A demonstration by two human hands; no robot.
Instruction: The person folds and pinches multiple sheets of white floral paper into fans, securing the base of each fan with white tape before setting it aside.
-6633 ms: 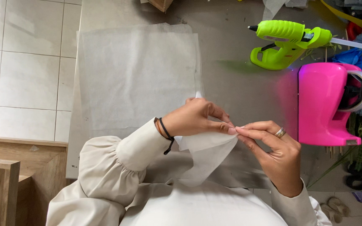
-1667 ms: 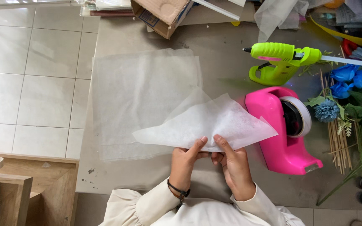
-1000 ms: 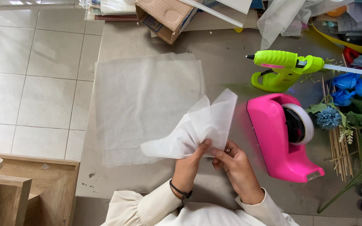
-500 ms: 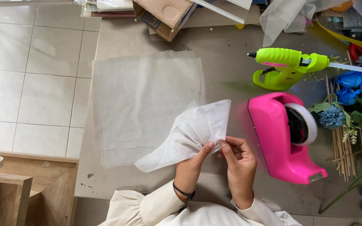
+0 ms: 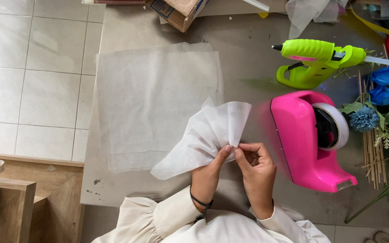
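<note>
Tissue paper (image 5: pixel 205 135), white and gathered into pleats, fans up and to the left from the pinch where your left hand (image 5: pixel 208 173) and right hand (image 5: pixel 257 168) meet, both closed on its bunched lower edge. Your fingertips hide that gathered edge, so how it is folded there cannot be made out. Under the fan a flat tissue sheet (image 5: pixel 154 103) lies on the table (image 5: pixel 248 67), and right of the pinch stands a pink tape dispenser (image 5: pixel 309 141), its roll partly hidden.
</note>
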